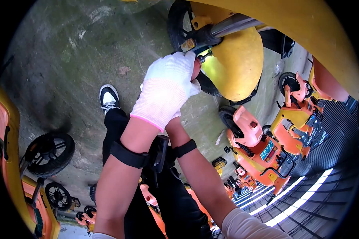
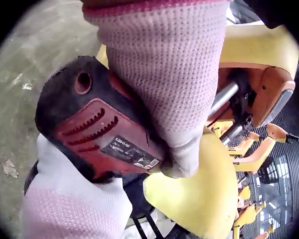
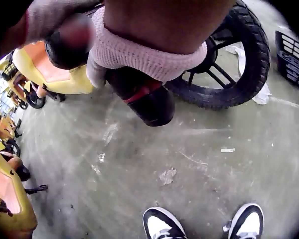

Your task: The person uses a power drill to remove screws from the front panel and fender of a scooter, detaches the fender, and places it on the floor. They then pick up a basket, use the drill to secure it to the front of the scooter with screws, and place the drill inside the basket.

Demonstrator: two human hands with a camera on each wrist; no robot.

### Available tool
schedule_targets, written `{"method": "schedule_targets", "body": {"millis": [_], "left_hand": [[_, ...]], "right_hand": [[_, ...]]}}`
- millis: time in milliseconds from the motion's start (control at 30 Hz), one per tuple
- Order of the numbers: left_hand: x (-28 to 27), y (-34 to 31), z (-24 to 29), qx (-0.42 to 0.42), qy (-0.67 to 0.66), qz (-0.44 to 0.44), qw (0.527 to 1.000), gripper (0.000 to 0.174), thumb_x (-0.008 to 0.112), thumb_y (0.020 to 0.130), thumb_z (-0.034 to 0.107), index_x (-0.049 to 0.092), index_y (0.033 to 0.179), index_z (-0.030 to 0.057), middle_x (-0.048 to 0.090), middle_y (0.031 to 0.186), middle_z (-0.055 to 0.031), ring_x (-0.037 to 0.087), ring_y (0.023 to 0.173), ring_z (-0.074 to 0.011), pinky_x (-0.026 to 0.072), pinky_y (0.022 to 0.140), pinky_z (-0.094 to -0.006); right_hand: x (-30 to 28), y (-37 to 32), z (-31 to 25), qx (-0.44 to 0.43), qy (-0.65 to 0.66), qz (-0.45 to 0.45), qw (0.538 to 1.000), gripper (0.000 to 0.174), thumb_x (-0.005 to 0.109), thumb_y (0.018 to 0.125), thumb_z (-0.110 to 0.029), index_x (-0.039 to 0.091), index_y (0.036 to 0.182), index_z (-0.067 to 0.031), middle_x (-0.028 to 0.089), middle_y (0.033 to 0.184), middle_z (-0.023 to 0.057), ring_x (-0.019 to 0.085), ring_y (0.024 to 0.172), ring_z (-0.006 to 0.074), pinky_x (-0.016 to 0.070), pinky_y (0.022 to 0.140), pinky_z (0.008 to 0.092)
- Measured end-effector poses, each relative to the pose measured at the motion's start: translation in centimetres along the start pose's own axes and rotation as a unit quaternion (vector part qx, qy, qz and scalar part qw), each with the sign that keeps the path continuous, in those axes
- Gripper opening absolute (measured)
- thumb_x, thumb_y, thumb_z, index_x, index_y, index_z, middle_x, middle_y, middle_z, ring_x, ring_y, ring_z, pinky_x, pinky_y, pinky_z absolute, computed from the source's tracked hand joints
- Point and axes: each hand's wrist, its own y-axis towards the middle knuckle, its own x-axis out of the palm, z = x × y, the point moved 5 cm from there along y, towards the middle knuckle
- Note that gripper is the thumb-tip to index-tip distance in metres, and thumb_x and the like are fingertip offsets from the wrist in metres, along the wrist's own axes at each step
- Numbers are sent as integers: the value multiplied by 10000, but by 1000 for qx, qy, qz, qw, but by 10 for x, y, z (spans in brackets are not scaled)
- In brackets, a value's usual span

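Note:
A red and black power drill (image 2: pixel 107 134) is between both gloved hands, its bit end (image 1: pixel 205 56) pointing at the fork (image 1: pixel 235 24) beside a yellow mudguard (image 1: pixel 241 65). A glow lights the mudguard near the bit. My left hand (image 1: pixel 163 85), in a white knit glove, curls over the drill body from above, the thumb at its front in the left wrist view. Below it, my right hand (image 2: pixel 74 194) grips the drill handle, and the dark handle base (image 3: pixel 152 104) sticks out under that glove. In the head view the left hand mostly hides the right.
A spoked front wheel (image 1: pixel 179 30) stands right behind the hands. Several orange and yellow scooters (image 1: pixel 253 131) line the right side, and another wheel (image 1: pixel 50 153) sits at left. My shoe (image 1: pixel 109 96) is on the stained concrete floor (image 1: pixel 79 63).

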Motion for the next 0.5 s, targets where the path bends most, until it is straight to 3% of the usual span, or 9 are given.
{"method": "schedule_targets", "body": {"millis": [33,67,133,167,233,367,433,500], "left_hand": [[0,0,0,8,-11,3,1000,299,656,658,191,540,868,12,595,785,-159,613,774,-302,498,687,-394],[0,1,1,8,-11,2,1000,299,656,658,191,540,868,12,595,785,-159,613,774,-302,498,687,-394],[2,4,4,9,6,-13,1000,281,653,659,189,554,853,11,597,793,-166,612,774,-311,496,694,-402],[0,7,3,9,7,-11,1000,281,653,659,189,554,853,11,597,793,-166,612,774,-311,496,694,-402],[5,12,-2,-12,-30,-92,995,432,646,633,242,546,1006,48,571,852,-190,581,806,-355,475,738,-411],[9,14,-8,-8,-55,-88,995,425,649,632,240,548,990,34,571,832,-194,577,804,-361,471,745,-409],[10,13,-7,2,-79,-92,993,426,650,630,231,546,989,26,568,817,-205,574,807,-366,468,745,-411],[12,12,-8,5,-94,-93,991,430,650,629,226,546,994,24,568,821,-209,572,809,-368,468,746,-408]], "right_hand": [[10,-5,0,27,129,-58,990,516,331,962,-306,203,1395,-55,327,1390,124,344,1258,274,248,1066,386],[15,-7,2,27,129,-57,990,516,331,962,-306,203,1395,-55,327,1390,124,344,1258,274,248,1066,386],[35,-8,-4,16,32,201,979,526,319,963,-322,194,1397,-54,326,1390,128,347,1256,285,251,1064,402],[34,-8,-3,16,31,199,979,526,319,963,-322,194,1397,-54,326,1390,128,347,1256,285,251,1064,402],[29,-9,-3,-15,-57,143,988,540,302,963,-360,192,1399,-61,314,1396,129,337,1264,283,261,1060,407],[8,4,0,-64,-137,65,986,552,286,962,-394,191,1401,-72,303,1403,125,323,1274,277,257,1062,405],[5,3,-6,-114,-429,125,887,448,308,948,-313,314,1328,-77,404,1328,97,370,1234,230,276,1031,346],[5,1,-6,-124,-431,123,885,444,314,945,-313,328,1321,-78,416,1317,97,378,1227,231,280,1028,349]]}}
